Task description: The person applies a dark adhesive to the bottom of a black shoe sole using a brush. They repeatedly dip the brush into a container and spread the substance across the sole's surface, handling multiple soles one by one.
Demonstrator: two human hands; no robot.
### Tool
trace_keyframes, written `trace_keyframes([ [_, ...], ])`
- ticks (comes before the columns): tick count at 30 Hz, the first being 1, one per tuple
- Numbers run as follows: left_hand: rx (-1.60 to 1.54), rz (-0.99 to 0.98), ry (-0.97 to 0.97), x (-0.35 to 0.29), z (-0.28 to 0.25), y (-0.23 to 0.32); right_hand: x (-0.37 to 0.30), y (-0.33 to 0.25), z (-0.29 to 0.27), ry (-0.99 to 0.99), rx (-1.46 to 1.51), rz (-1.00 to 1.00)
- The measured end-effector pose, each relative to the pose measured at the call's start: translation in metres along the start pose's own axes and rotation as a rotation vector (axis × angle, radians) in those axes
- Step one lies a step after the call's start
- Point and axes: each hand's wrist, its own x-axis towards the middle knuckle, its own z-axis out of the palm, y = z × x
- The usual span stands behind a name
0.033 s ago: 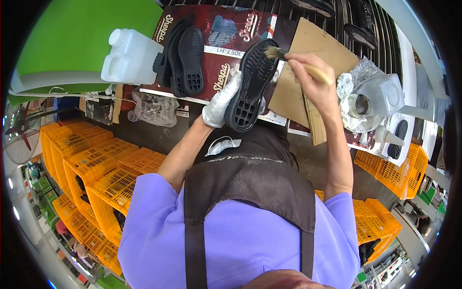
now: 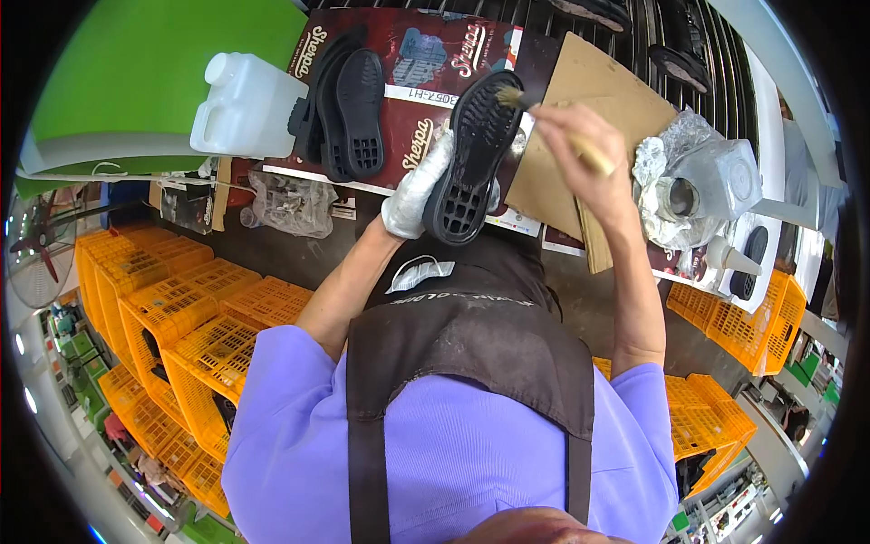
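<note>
My left hand (image 2: pixel 422 188), in a white glove, grips a black shoe sole (image 2: pixel 473 150) by its lower side, with fingertips showing at the far edge. The sole is tilted, its ribbed and gridded inner face toward me. In my bare right hand (image 2: pixel 587 156) is a brush (image 2: pixel 593 156) with a pale wooden handle. Its bristles touch the upper part of the sole, near the right rim. Left of the held sole, several more black soles (image 2: pixel 359 109) lie stacked on dark red printed cardboard (image 2: pixel 399 136).
A white plastic jug (image 2: pixel 246 107) stands left of the stack. To the right are brown cardboard (image 2: pixel 580 109), a plastic-wrapped clear container (image 2: pixel 716 181) and a white nozzle bottle (image 2: pixel 732 257). Behind runs a roller conveyor (image 2: pixel 634 54) carrying dark soles. Orange crates (image 2: pixel 208 344) stand on both sides below.
My right hand and the brush have shifted slightly left and down across the sole's upper part. The sole has moved up very slightly in my left hand's hold.
</note>
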Motion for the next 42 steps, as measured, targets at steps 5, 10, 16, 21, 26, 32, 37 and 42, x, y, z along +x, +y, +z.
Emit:
trace_keyframes([
  [5,-0.012,0.078,0.124,0.003,-0.013,0.001,-0.029,-0.038,0.018,-0.325,-0.161,-0.319],
  [10,-0.059,0.048,-0.048,0.002,-0.016,0.007,-0.029,-0.050,0.010,-0.528,0.213,-0.234],
  [16,-0.087,-0.046,-0.032,-0.002,-0.006,0.003,0.001,-0.015,-0.001,-0.282,0.555,0.418],
  [21,0.098,0.039,-0.051,-0.002,-0.007,0.000,0.002,0.000,0.006,0.103,0.142,0.154],
  [26,0.488,0.212,0.117,-0.003,0.004,0.005,-0.019,-0.034,0.022,-0.014,-0.043,-0.065],
  [32,0.565,0.226,0.134,-0.001,-0.013,0.006,-0.039,-0.051,0.020,-0.149,0.122,0.022],
  [37,0.469,0.203,0.165,0.001,-0.007,0.005,-0.030,-0.059,-0.007,-0.274,0.364,0.399],
  [42,0.445,0.172,0.130,0.002,-0.004,0.001,-0.027,-0.047,-0.001,-0.218,0.038,0.000],
])
